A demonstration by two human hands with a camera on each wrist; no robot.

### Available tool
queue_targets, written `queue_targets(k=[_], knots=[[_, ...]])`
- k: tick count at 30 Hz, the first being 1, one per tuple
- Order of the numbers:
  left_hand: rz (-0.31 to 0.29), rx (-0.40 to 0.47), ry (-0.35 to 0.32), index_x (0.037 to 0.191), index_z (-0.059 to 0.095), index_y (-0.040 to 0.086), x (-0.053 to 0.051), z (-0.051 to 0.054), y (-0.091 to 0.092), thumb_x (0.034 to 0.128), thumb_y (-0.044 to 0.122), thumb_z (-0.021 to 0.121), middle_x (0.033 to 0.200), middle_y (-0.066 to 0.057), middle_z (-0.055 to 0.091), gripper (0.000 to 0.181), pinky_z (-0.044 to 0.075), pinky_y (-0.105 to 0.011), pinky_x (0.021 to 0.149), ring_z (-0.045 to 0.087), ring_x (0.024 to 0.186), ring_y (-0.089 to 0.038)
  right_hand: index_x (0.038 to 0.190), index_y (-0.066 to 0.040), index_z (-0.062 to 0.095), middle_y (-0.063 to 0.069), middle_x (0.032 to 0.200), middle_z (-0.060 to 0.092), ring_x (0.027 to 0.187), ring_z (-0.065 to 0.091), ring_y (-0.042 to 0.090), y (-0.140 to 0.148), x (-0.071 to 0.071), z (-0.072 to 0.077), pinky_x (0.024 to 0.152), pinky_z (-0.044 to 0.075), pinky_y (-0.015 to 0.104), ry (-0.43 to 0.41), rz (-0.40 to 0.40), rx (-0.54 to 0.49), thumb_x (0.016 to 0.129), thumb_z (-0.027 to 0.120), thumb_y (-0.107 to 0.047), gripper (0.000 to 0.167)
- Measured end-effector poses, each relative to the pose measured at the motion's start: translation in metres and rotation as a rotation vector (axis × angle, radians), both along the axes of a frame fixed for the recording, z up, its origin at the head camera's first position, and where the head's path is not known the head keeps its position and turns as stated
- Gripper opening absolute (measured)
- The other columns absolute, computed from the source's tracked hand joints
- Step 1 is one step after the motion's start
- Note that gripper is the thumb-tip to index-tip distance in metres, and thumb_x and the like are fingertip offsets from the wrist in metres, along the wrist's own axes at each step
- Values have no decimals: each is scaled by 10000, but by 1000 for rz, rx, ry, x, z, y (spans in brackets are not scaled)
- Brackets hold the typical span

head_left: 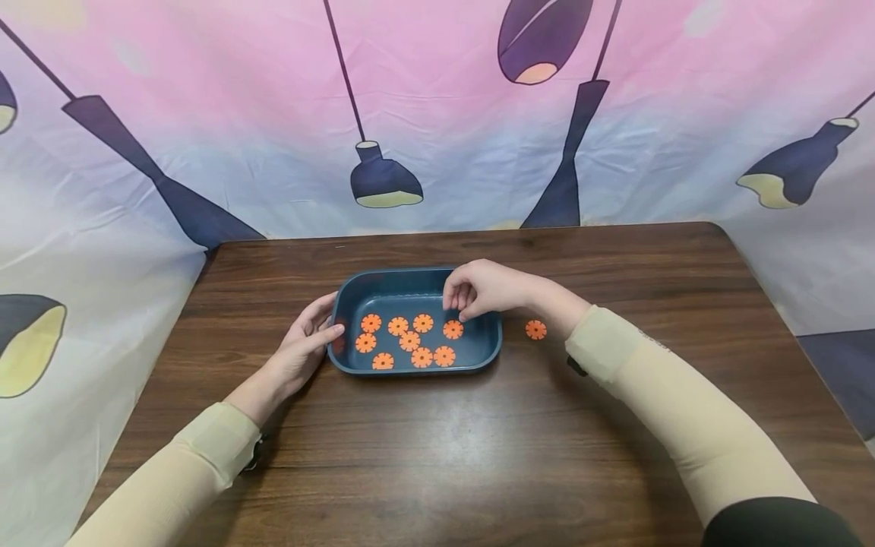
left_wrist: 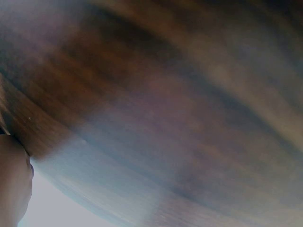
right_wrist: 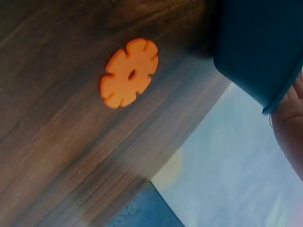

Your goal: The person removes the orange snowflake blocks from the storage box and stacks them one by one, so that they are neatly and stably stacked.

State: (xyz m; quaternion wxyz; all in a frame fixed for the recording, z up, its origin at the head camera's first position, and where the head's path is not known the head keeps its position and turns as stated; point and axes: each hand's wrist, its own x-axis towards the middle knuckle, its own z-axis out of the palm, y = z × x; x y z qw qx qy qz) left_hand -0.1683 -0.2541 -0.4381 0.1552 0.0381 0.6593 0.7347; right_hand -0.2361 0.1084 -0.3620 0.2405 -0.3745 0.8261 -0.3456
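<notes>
A dark blue rectangular tray (head_left: 417, 371) sits on the table with several orange notched, flower-shaped discs (head_left: 409, 341) lying flat in it. My left hand (head_left: 304, 346) grips the tray's left end, thumb over the rim and fingers behind the outer wall. Over the tray's right end is my right hand (head_left: 488, 289), fingers loosely bent and thumb apart from them, with nothing visible between. Just below its fingertips lies one disc (head_left: 453, 329) in the tray. Another orange disc (right_wrist: 129, 74) rests on the table right of the tray, under the right forearm's near side.
The brown wood-grain table (head_left: 437, 456) reaches back to a hanging cloth (head_left: 273, 114) printed with lamps. In the left wrist view, mostly blurred tabletop (left_wrist: 165, 104) appears, with part of the hand at the left edge.
</notes>
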Motion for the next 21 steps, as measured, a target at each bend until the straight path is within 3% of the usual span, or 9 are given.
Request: queue_targets(k=[10, 21], knots=[[3, 7, 24, 1493, 505, 240, -1, -3, 2, 1062, 12, 569, 1397, 168, 587, 491, 459, -128, 1067, 526, 1329, 13, 1092, -34, 749, 97, 1025, 690, 909, 621, 168, -18, -5, -15, 836, 559, 281, 36, 88, 126, 909, 762, 75, 212], [7, 4, 18, 1479, 520, 258, -1, -3, 1, 1063, 17, 577, 1387, 176, 600, 484, 466, -130, 1059, 538, 1316, 15, 1071, -98, 743, 55, 1070, 656, 947, 596, 186, -27, -1, -19, 886, 544, 322, 182, 141, 276, 879, 832, 27, 246]])
